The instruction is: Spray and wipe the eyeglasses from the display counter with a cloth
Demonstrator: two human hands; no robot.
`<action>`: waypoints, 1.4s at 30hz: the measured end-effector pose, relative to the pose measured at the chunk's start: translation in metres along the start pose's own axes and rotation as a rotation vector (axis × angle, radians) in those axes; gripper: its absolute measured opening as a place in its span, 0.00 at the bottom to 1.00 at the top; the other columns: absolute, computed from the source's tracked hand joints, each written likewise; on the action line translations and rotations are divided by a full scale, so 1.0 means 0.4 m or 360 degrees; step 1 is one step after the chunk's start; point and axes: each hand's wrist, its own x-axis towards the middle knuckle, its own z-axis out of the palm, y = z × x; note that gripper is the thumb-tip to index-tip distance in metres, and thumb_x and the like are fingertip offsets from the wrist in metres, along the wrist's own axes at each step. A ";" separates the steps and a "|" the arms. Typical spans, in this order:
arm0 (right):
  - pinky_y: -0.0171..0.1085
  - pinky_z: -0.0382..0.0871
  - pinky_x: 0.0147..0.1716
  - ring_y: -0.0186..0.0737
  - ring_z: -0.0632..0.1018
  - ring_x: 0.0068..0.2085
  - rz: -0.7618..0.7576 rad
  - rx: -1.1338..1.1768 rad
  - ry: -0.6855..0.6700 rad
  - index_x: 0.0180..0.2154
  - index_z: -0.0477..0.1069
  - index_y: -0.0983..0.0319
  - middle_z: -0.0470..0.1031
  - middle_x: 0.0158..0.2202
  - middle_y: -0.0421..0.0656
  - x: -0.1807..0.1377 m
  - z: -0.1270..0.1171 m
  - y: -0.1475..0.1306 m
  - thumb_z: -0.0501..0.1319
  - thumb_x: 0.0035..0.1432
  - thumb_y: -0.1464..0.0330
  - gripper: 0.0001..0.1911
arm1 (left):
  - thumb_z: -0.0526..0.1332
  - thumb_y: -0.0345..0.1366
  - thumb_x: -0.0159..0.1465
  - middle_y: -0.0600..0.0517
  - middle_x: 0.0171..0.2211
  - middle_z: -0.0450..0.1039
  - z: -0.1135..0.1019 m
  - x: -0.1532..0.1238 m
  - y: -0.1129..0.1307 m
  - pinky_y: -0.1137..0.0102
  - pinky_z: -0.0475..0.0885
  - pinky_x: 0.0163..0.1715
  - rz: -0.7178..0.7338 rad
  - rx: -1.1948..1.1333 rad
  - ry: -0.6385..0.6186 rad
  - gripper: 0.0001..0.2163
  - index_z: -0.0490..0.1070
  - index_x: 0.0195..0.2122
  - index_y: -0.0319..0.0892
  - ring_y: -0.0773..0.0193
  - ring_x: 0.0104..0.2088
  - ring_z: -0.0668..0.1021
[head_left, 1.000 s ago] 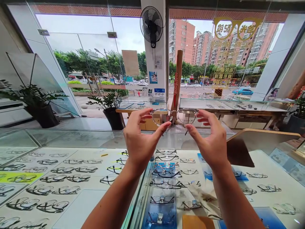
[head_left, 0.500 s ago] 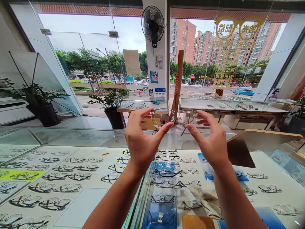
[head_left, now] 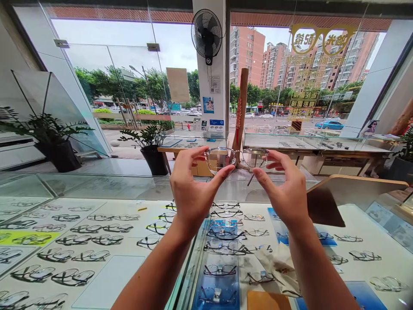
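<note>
Clear-rimmed glasses [head_left: 237,157] are held up at mid-frame, well above the glass counter [head_left: 97,187], with the shop window behind them. Long axis is horizontal, running left to right across the view, and the lens planes roughly face the camera. One temple hangs down, slanted, by the right thumb.

Left hand [head_left: 190,189]: fingers [head_left: 226,171] pinched narrow on the left lens rim, thumb under, index over the top. Right hand [head_left: 285,191]: the same pinch on the right lens rim. The frame spans between the two sets of fingertips, bridge in the gap, palms clear of it.

Below: rows of display frames [head_left: 226,234] under the glass, a crumpled cloth [head_left: 277,267] on the counter near the right forearm. Wall fan [head_left: 206,33] on the pillar beyond.
</note>
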 end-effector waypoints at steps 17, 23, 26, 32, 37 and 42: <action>0.51 0.75 0.48 0.50 0.80 0.47 -0.0143 -0.0132 0.0113 0.56 0.73 0.56 0.79 0.47 0.46 0.007 -0.004 -0.005 0.68 0.63 0.53 0.24 | 0.76 0.52 0.57 0.46 0.45 0.82 0.020 -0.005 -0.022 0.56 0.78 0.47 -0.0221 -0.0118 -0.0289 0.26 0.77 0.52 0.46 0.53 0.45 0.83; 0.53 0.75 0.49 0.52 0.81 0.48 -0.0071 -0.0140 0.0016 0.57 0.73 0.57 0.81 0.50 0.49 0.005 0.001 0.007 0.67 0.64 0.52 0.25 | 0.76 0.52 0.58 0.46 0.46 0.81 0.021 -0.005 -0.018 0.56 0.77 0.46 -0.0141 -0.0070 -0.0198 0.26 0.76 0.52 0.45 0.53 0.45 0.83; 0.55 0.76 0.49 0.53 0.81 0.49 -0.0045 -0.0135 -0.0017 0.58 0.73 0.57 0.81 0.52 0.50 0.003 0.003 0.012 0.67 0.64 0.51 0.26 | 0.75 0.52 0.59 0.46 0.47 0.80 0.020 -0.005 -0.016 0.57 0.77 0.45 -0.0068 -0.0022 -0.0140 0.26 0.75 0.53 0.45 0.54 0.45 0.82; 0.54 0.77 0.47 0.52 0.82 0.45 0.0048 -0.0074 -0.0089 0.58 0.74 0.57 0.83 0.51 0.51 0.002 0.007 0.017 0.66 0.64 0.49 0.28 | 0.75 0.51 0.59 0.46 0.46 0.78 0.017 -0.005 -0.016 0.58 0.77 0.45 0.0028 0.0051 -0.0060 0.26 0.75 0.53 0.45 0.55 0.43 0.81; 0.54 0.78 0.45 0.52 0.82 0.44 0.0070 -0.0052 -0.0126 0.57 0.76 0.58 0.83 0.49 0.51 0.004 0.009 0.020 0.67 0.63 0.49 0.28 | 0.76 0.50 0.58 0.47 0.45 0.78 0.016 -0.004 -0.012 0.58 0.77 0.45 0.0049 0.0074 -0.0031 0.26 0.74 0.52 0.45 0.56 0.41 0.80; 0.55 0.78 0.46 0.52 0.82 0.46 0.0118 -0.0017 -0.0123 0.58 0.75 0.58 0.83 0.51 0.52 0.002 0.014 0.022 0.67 0.63 0.50 0.28 | 0.77 0.50 0.57 0.47 0.46 0.77 0.022 -0.005 -0.016 0.59 0.77 0.44 0.0012 0.0014 -0.0032 0.26 0.74 0.53 0.45 0.56 0.43 0.80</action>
